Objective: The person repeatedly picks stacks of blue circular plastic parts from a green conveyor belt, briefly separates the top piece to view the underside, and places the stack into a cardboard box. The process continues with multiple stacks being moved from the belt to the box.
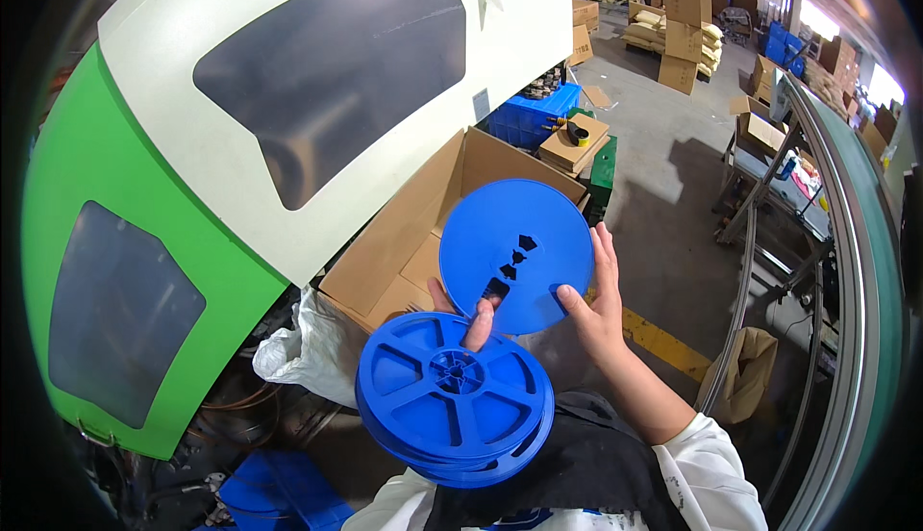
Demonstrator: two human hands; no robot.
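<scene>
A green-and-white machine [168, 180] is filling the left side, with an open box [399, 233] standing just right of it. Near you, blue reels are lying in a stack [461, 425]; a blue disc [495, 247] is tilting just beyond. Your right hand [604, 317] is pinching the disc's right edge; your left hand [478, 326], mostly hidden, is apparently gripping the stack's far rim. Work seems partway: reels are sitting together, while the disc is staying unstacked; any remainder isn't showing.

Your right grip [604, 317] holds blue disc [519, 214] by edge; your left grip [479, 327], mostly hidden, sits where disc meets reel stack [455, 401]. Open box [413, 214] beyond.
</scene>
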